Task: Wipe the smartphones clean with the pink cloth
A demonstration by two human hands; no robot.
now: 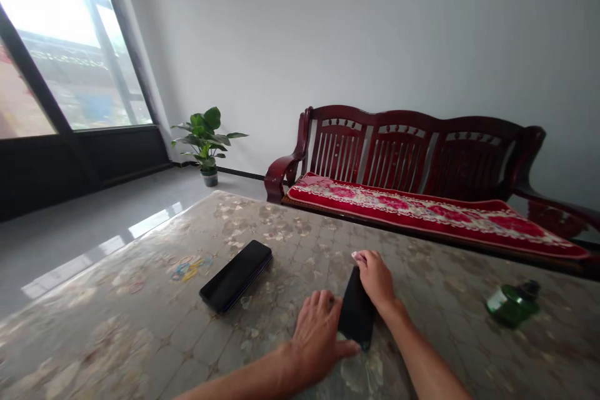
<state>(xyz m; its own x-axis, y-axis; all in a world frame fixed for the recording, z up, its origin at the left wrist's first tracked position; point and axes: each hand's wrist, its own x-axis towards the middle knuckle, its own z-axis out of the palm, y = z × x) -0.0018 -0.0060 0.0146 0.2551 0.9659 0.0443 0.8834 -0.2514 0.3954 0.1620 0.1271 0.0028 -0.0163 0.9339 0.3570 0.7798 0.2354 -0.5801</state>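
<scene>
A black phone (357,312) lies on the patterned tabletop between my two hands. My left hand (319,332) rests at its left side, thumb at the near edge and the other fingers bent along the left edge, steadying it. At the far end is my right hand (374,274), fingers pinched together on a small white piece (355,255) whose kind I cannot make out. Further left lies a second black phone (237,276), thicker, its dark face up, untouched. Beyond it sits a small heap of colored rubber bands (190,269).
A green bottle (513,304) with a black cap is on the right of the table (276,237). Past the far edge stands a dark red wooden bench (398,156) with a red floral cover (422,209). A potted plant (206,137) stands near the window (79,62).
</scene>
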